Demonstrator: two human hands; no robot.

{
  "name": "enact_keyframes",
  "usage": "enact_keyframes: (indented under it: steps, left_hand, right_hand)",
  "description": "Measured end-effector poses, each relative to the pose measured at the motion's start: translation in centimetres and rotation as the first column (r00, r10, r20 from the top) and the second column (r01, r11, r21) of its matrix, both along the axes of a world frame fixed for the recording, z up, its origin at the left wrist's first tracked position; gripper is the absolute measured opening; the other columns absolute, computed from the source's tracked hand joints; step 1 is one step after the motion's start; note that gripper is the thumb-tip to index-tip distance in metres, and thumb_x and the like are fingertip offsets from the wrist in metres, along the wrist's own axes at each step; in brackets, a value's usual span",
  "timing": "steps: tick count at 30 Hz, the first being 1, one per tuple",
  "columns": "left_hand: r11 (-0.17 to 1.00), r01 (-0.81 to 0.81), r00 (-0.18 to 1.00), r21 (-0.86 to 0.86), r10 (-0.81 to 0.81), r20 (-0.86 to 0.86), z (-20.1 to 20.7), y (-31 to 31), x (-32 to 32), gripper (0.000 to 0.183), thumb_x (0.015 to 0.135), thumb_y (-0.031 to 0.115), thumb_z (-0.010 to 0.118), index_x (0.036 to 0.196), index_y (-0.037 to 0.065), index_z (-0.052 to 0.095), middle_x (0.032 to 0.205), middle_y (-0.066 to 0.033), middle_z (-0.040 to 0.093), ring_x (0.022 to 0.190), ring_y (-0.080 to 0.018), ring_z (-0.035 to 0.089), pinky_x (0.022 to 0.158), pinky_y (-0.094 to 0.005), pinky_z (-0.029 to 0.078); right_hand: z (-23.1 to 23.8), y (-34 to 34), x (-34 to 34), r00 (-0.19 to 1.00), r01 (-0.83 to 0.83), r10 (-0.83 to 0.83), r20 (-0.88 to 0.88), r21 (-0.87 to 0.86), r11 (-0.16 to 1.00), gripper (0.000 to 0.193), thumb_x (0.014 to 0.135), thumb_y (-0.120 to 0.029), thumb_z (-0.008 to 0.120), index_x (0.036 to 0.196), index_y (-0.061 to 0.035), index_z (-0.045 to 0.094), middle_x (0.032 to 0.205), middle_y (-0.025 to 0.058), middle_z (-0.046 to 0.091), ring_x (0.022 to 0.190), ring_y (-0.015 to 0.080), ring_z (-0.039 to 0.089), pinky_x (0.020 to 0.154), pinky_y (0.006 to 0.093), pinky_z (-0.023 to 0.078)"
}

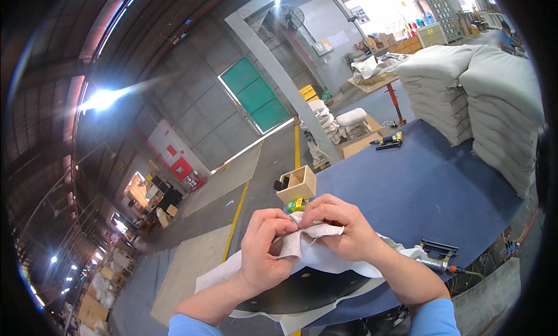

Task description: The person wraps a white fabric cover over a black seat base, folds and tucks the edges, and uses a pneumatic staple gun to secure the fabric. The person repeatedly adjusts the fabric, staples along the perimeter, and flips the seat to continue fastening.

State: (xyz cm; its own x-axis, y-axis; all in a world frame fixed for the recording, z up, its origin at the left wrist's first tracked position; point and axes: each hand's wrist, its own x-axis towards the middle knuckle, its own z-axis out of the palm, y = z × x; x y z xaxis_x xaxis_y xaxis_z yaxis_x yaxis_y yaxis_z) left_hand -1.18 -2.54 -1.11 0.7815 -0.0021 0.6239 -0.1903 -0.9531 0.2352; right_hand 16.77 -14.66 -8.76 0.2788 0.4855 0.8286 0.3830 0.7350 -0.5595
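My left hand pinches the edge of a light grey fabric between thumb and fingers. Opposite it, my right hand grips another part of the same cloth, and the gathered edge rises in folds between my fingertips. Below my hands lies a black panel with small round holes, curved along its edge. White padding and cloth surround the panel. A pneumatic staple gun with a hose lies to the right of my right forearm, partly beside the white cloth.
Beyond my hands, a small green and yellow box sits near an open wooden box at the edge of the blue table. Another nail or staple gun lies farther back. Tall stacks of white cushions stand at the right.
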Motion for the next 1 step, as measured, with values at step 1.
enact_keyframes:
  steps: [1]
  left_hand:
    - [1.000, -0.003, 1.000, -0.001, 0.003, -0.002, -0.04, 0.01, -0.03, 0.041, 0.083, -0.008, 0.077, 0.119, 0.006, 0.062, 0.126, -0.0108, 0.052, 0.102, -0.0163, 0.062, 0.088, -0.0285, 0.055]
  right_hand:
    - [-0.21, 0.09, 0.12, 1.000, 0.013, -0.014, 0.024, 0.017, 1.000, 0.043, 0.081, 0.010, 0.075, 0.119, -0.0104, 0.075, 0.117, 0.0080, 0.069, 0.109, 0.0249, 0.071, 0.093, 0.0342, 0.055]
